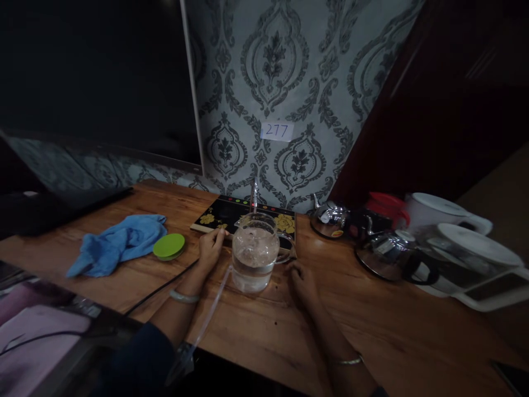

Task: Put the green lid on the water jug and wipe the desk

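Observation:
A glass pitcher (255, 256) partly filled with clear water stands upright between my hands, in front of the black electric tea stove (227, 210) with gold flowers. My left hand (210, 251) is closed at the stove's front edge, left of the pitcher. Curled fingers of my right hand (303, 282) meet the stove's front right corner, just below the pitcher's handle. The contact there is partly hidden. Behind the pitcher rises a thin metal spout (254, 194). A clear hose (212, 309) runs down from beside the pitcher over the table's front edge.
To the left lie a blue cloth (119, 245) and a green lid (168, 246) on the wooden table (363, 309). At the right stand metal kettles (386, 253), a red-topped pot (386, 205) and white-lidded jugs (481, 245). A black cord (163, 285) crosses the front edge.

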The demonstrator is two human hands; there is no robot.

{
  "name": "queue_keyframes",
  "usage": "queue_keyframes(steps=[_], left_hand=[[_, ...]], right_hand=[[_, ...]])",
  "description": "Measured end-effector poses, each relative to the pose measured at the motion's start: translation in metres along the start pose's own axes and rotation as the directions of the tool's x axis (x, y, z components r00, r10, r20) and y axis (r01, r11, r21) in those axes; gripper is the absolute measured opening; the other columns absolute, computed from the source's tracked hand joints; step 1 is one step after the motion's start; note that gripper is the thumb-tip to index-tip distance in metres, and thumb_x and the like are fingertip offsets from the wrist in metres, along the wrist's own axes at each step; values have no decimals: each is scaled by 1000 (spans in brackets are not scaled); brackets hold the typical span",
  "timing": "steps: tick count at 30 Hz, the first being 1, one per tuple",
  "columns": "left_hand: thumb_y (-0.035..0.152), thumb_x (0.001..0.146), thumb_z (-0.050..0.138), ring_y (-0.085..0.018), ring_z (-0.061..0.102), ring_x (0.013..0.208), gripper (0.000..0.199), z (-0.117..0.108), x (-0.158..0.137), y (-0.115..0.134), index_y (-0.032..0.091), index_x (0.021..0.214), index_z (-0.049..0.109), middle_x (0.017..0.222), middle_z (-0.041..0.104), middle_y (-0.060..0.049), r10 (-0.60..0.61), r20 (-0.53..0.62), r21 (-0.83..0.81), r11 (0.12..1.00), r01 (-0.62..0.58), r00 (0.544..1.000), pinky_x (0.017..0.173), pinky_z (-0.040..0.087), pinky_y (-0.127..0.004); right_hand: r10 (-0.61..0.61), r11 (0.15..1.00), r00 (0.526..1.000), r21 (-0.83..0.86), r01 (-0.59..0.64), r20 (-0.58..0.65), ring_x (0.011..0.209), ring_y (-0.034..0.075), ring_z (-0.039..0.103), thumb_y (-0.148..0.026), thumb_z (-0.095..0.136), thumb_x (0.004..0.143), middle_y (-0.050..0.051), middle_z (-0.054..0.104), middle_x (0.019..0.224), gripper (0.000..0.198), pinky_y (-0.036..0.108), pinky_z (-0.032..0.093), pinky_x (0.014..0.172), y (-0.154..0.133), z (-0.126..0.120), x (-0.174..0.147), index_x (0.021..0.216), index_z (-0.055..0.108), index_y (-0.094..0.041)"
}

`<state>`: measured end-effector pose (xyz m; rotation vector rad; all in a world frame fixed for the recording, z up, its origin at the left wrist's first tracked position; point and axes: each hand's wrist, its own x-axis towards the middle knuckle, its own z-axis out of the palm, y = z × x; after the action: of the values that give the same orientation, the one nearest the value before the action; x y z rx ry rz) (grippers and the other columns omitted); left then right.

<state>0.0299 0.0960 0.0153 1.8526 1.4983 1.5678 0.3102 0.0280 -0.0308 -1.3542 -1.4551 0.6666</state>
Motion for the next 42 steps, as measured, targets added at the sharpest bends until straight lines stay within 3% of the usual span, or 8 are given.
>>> queue_keyframes(steps=[15, 42], left_hand=[[42, 90, 41, -17, 63, 68, 41, -1, 0, 3, 16, 73, 68, 71, 70, -4, -1, 13, 13, 1000, 1, 1000, 61, 45, -24], [43, 90, 41, -17, 63, 67, 42, 0, 1, 0, 16, 74, 69, 70, 70, -4, -4, -3, 18, 1000, 4, 1000, 60, 45, -25]], right_hand=[[-20, 1000, 1000, -14, 20, -20, 67, 20, 59, -32, 37, 69, 3, 62, 64, 22, 26, 43, 65, -2, 0, -1, 62, 56, -22], [-19, 1000, 999, -9, 19, -28, 62, 20, 58, -33, 37, 68, 3, 62, 61, 24, 27, 43, 61, 1, 0, 0, 62, 57, -22]])
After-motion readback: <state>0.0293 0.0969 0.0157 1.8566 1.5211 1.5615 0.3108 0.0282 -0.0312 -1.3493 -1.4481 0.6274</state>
